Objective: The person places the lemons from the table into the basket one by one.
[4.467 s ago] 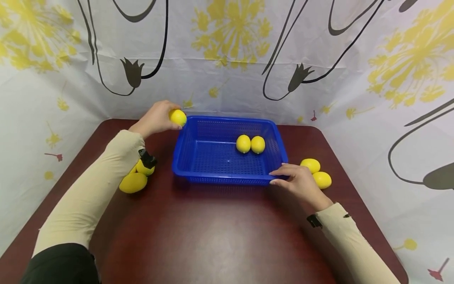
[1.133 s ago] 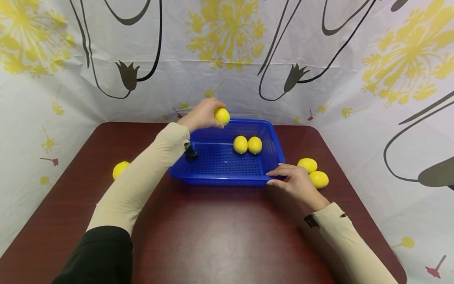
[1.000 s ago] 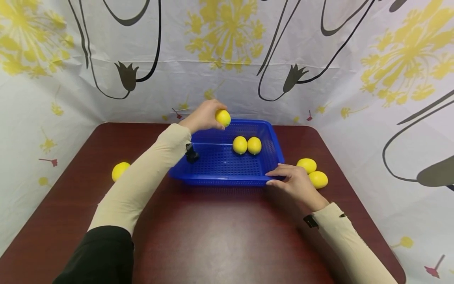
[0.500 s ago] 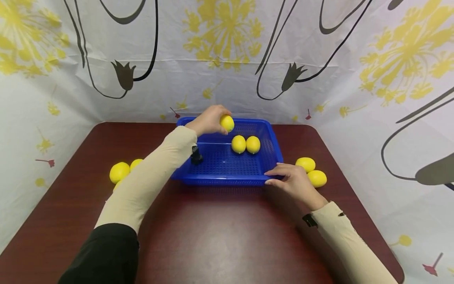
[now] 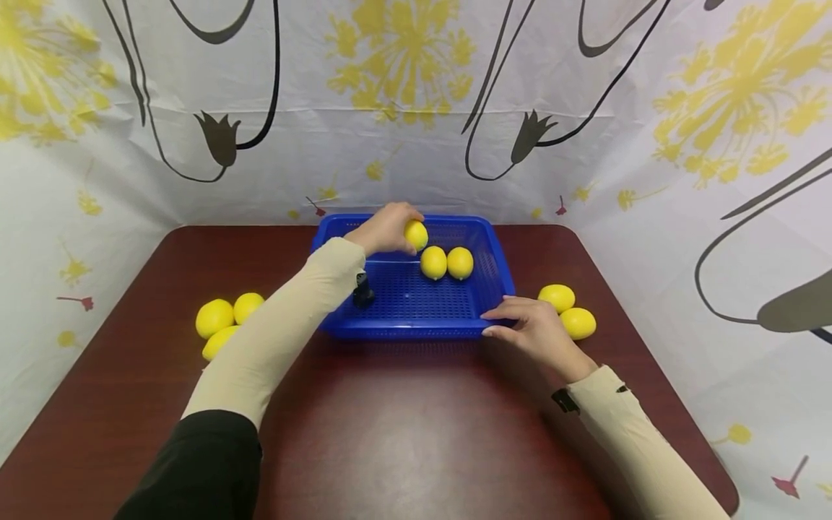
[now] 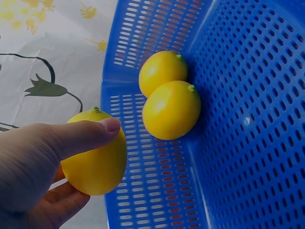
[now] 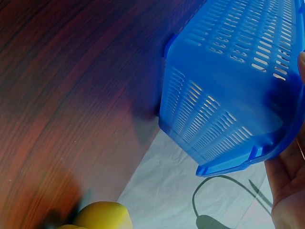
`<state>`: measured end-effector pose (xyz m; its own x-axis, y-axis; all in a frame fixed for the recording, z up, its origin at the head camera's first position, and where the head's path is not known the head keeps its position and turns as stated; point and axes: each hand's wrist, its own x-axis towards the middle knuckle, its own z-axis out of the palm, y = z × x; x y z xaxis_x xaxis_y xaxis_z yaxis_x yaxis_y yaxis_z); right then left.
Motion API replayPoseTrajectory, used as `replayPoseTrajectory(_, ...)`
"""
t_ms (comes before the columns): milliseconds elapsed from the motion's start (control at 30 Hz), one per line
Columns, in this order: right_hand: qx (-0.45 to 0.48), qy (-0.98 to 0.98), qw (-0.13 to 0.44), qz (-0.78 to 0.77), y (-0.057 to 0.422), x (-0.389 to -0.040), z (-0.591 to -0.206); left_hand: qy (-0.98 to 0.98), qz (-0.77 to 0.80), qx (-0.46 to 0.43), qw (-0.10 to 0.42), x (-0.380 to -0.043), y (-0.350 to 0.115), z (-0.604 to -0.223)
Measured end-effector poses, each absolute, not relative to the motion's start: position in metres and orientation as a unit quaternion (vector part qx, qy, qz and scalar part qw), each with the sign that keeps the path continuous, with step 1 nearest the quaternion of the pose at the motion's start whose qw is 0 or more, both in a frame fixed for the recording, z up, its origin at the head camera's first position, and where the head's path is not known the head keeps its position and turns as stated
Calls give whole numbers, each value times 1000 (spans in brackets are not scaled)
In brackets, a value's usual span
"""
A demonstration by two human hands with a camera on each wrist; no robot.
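Note:
In the head view my left hand (image 5: pixel 388 230) reaches over the far side of a blue perforated basket (image 5: pixel 416 324). It grips a yellow lemon (image 6: pixel 95 164), thumb across the near face and fingers behind, as the left wrist view shows. Two more lemons (image 6: pixel 171 110) lie side by side on the basket floor, against its far wall, just right of the held one. My right hand (image 5: pixel 536 328) pinches the basket's near right corner at the rim, thumb below and fingers on top. In the right wrist view only part of that hand (image 7: pixel 290 191) shows at the rim.
On the dark red wooden table (image 5: pixel 403 433), a cluster of lemons (image 5: pixel 215 318) lies left of the basket, partly behind my left sleeve. Two lemons (image 5: pixel 577 323) sit right of it, beside my right hand. A white patterned cloth (image 5: pixel 403 159) stands close behind the table.
My left hand has carried the lemon from beyond the basket's left rim rightward and then lowered it towards the two lemons inside. My right hand has kept its hold on the corner.

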<state>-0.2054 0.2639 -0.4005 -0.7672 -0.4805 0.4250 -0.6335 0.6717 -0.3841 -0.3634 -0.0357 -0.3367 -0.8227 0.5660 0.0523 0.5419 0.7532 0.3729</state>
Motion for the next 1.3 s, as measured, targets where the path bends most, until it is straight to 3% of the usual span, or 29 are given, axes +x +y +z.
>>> replayPoseTrajectory(1300, 314, -901, 148, 261, 264, -206, -399, 944, 133, 286, 98, -376, -29, -378)
